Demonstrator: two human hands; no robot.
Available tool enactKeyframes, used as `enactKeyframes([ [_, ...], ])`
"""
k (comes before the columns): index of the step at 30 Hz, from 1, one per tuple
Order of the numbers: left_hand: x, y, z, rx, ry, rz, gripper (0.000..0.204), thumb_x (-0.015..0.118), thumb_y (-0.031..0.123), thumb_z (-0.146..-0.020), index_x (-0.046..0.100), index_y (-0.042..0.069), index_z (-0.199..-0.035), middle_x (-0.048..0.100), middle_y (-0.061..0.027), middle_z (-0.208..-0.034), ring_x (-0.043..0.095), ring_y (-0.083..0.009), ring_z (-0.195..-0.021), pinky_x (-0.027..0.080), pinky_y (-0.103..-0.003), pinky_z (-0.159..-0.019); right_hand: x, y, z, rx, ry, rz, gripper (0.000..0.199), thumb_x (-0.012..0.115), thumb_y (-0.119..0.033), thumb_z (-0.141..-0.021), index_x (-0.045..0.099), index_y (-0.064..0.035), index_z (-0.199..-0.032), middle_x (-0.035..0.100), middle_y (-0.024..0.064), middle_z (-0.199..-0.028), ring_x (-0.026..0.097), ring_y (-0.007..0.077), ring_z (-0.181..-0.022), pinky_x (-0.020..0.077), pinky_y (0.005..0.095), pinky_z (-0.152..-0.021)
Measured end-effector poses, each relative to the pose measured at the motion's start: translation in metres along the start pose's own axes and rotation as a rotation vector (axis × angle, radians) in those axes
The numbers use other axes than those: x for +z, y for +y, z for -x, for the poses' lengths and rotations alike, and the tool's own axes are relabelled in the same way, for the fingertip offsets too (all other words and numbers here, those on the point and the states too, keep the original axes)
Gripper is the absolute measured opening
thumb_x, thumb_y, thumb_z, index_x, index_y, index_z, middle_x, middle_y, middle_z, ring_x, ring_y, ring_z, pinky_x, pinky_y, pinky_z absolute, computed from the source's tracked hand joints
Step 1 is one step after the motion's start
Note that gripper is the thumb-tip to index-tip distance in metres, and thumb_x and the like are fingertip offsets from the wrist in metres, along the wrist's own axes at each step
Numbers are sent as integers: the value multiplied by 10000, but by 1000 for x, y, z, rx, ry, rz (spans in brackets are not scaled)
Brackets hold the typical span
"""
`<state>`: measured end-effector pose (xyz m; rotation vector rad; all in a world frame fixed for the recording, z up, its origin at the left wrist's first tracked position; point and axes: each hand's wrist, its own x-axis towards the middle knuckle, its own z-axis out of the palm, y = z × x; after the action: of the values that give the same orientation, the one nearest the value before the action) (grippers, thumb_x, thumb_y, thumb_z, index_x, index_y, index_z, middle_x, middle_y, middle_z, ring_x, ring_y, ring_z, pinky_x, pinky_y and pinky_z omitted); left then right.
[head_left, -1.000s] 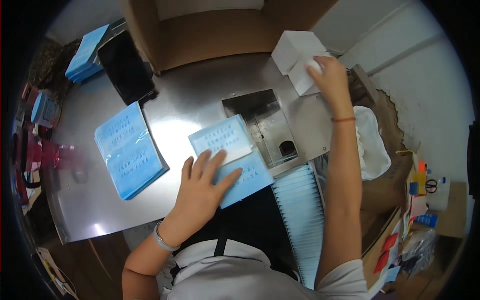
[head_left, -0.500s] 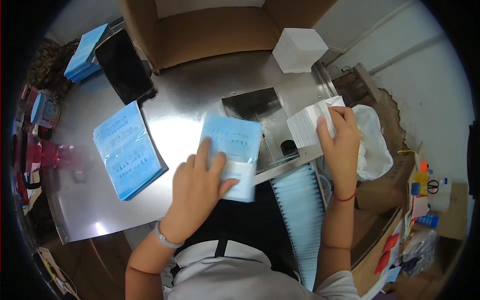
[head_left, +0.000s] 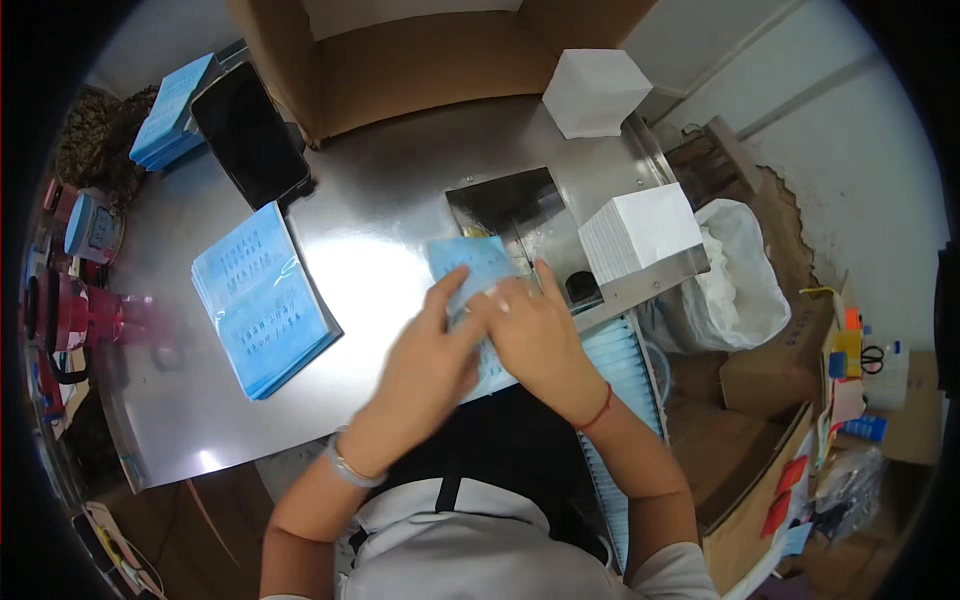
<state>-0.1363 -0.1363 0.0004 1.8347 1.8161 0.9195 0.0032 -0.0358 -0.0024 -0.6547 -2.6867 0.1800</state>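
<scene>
A blue printed packet [head_left: 470,258], looking like thin plastic film, is at the middle of the metal table's front side, partly hidden by both hands. My left hand [head_left: 425,350] is closed around its near left part, with the thumb side against the film. My right hand [head_left: 535,335] lies over its right part, and the fingers of both hands meet there. Motion smears the right fingertips, so their grip is unclear. Right of them stands a stack of folded white paper [head_left: 645,235]. Left of them lies a pile of similar blue printed packets [head_left: 260,300].
On the metal table [head_left: 190,420] stand a dark phone [head_left: 250,135], another blue pile [head_left: 172,112] and a second white stack [head_left: 597,92]. An open cardboard box [head_left: 440,75] is behind. A white-lined bin [head_left: 755,285] stands right; a row of pale blue sleeves [head_left: 625,370] sits below the edge.
My right hand has left the white paper stack and moved left onto the blue packet. The packet is now mostly covered by my hands, and my left hand has shifted slightly right.
</scene>
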Motion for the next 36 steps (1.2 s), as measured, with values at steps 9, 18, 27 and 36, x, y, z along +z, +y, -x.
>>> enactKeyframes([
  [9,-40,-25,47,-228,337,-320,628,775,181,-783,544,59,-1355,449,-272,-1417,425,-460,-1312,331,-571,-1090,-35,31,-14,141,330,-61,113,653,-51,-879,713,26,-937,659,154,-751,664,327,-730,541,395,-684],
  [18,-94,-74,56,-385,578,-429,453,675,187,-925,504,11,-1305,518,-202,-1302,559,-344,-1055,472,-430,-882,-60,63,6,371,440,201,218,708,-69,-854,706,54,-1034,622,137,-1022,584,339,-942,466,446,-894],
  [27,-60,-45,37,-260,438,-542,169,696,119,-860,590,55,-974,486,-193,-1335,489,-403,-1160,413,-511,-952,-77,69,15,441,439,-8,177,652,-36,-855,726,43,-995,623,116,-980,586,268,-898,489,356,-784],
  [36,1,-12,24,45,54,-213,433,746,159,-775,592,31,-1158,434,-236,-1460,377,-434,-1383,322,-603,-1082,-62,11,25,77,391,-92,389,619,6,-787,686,-70,-1163,643,147,-1163,576,342,-1137,433,499,-991],
])
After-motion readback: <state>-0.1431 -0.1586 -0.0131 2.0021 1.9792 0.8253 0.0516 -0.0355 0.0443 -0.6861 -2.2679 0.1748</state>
